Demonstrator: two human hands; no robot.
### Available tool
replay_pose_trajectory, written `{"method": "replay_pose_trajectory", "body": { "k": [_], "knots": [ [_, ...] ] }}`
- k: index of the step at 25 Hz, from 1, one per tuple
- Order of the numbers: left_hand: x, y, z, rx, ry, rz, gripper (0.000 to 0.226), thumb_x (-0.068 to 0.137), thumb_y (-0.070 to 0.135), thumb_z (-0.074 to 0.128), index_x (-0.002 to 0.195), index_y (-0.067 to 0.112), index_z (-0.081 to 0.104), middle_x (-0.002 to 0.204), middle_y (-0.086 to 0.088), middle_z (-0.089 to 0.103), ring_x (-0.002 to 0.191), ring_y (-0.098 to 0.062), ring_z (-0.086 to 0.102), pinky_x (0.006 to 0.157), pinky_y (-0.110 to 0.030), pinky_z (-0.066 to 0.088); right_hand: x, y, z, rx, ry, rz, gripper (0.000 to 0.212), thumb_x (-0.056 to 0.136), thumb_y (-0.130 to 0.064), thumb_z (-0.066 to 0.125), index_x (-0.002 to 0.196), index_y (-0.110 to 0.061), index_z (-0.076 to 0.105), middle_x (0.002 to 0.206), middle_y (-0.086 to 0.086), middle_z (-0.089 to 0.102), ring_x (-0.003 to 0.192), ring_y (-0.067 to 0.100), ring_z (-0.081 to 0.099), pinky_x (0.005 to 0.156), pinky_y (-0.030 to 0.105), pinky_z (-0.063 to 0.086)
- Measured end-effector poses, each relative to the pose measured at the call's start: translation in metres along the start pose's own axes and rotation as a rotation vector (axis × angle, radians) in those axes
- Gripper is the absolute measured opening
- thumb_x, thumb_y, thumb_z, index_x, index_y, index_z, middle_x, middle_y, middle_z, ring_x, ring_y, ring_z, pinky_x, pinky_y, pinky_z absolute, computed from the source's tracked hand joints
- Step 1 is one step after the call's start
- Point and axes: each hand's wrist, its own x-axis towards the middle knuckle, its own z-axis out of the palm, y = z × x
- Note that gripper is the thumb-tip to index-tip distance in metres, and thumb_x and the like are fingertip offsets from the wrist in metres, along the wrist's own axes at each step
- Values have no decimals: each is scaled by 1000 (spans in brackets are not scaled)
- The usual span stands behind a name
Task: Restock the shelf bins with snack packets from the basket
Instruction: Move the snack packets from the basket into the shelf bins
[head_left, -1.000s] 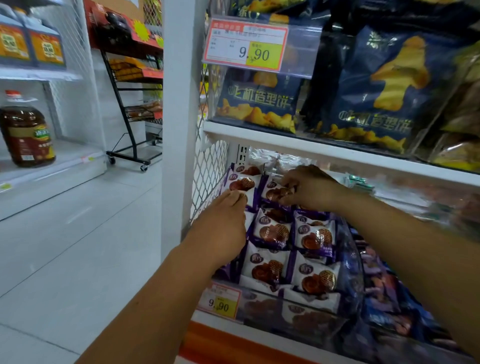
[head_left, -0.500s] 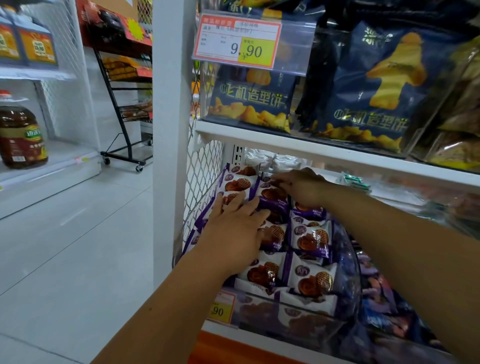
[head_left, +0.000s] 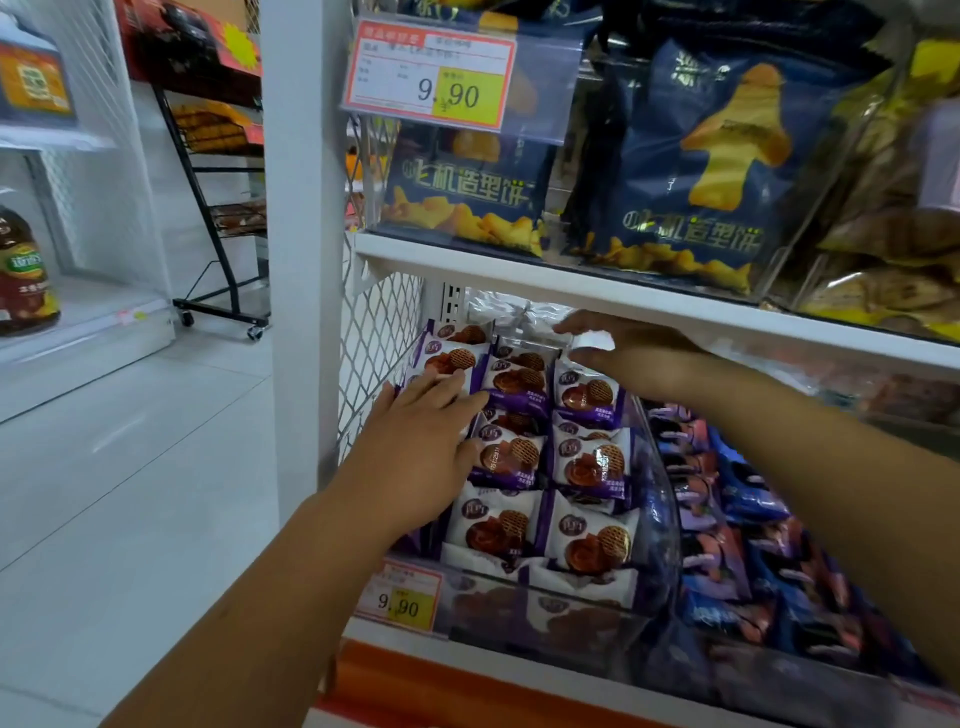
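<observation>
Entering the clear bin (head_left: 658, 519) only over its front wall, through the low slot under the white shelf board (head_left: 623, 291) above it. Being hemmed at the bin's left by wire mesh (head_left: 379, 364) and a white post (head_left: 298, 312), at its right by its curved wall and blue packets (head_left: 753, 519) beyond. Sharing that slot with the left hand (head_left: 421, 447), flat on the snack packets (head_left: 592, 462) filling the bin, and the right hand (head_left: 623, 353) at its back.

A white upper shelf (head_left: 571, 288) crosses the upper right of the frame, carrying navy snack bags (head_left: 717, 171). Below it, at centre, a clear bin (head_left: 660, 519) holds rows of purple-and-white packets (head_left: 592, 462); a 9.90 price tag (head_left: 405, 603) fronts it.
</observation>
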Motion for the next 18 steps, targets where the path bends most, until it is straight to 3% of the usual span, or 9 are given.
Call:
{"method": "replay_pose_trajectory", "body": {
  "k": [4,7,10,13,15,18],
  "knots": [
    [0,2,3,32,-20,-14,54,102,45,32,153,36,16,163,8,1,149,-14,-8,120,-44,-4,-14,31,2,-331,-164,50,47,89,-39,65,133,-32,48,130,-3,56,112,17,52,92,29,44],
    [1,6,3,44,-28,-13,55,102,45,32,153,36,14,163,7,0,149,-15,-9,121,-46,-3,-14,36,4,-262,-125,77,45,88,-42,64,129,-33,49,127,-2,57,111,17,51,93,31,44],
    [2,4,4,27,-16,-11,55,102,44,33,153,36,13,163,7,1,150,-15,-9,122,-45,-2,-11,28,9,-249,-71,70,51,89,-51,58,136,-36,43,136,1,52,120,21,48,99,36,43],
    [-1,3,4,38,-22,-10,55,103,43,33,153,36,12,163,7,1,150,-15,-9,121,-43,-2,-12,18,22,-275,-168,81,55,96,-45,50,147,-34,32,148,4,43,128,26,46,102,35,41],
    [-7,3,1,51,-22,-5,55,103,42,33,154,35,13,163,7,1,149,-15,-9,120,-43,-3,-18,3,27,-227,-74,73,52,101,-40,41,150,-31,28,153,8,36,133,29,41,107,37,38],
    [-25,9,-3,78,3,9,54,103,42,30,154,34,13,163,7,-1,149,-16,-10,120,-43,-4,-39,-32,40,-221,-91,-30,57,103,-43,32,154,-30,11,163,5,6,148,30,11,119,47,18]
  ]
}}
